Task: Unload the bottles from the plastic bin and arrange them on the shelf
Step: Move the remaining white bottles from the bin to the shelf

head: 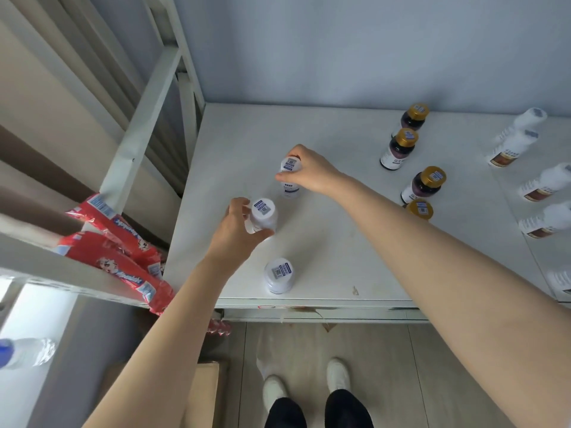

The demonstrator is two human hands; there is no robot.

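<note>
While a person stocks the shelf (pixel 324 242), the left hand (pixel 238 225) curls round the near bottle (pixel 263 215) and the right hand (pixel 310 171) pinches the far bottle (pixel 289 180) by its cap, both upright. Releasing each squarely in line with the third bottle (pixel 279 274) near the front edge should keep the row straight.
</note>
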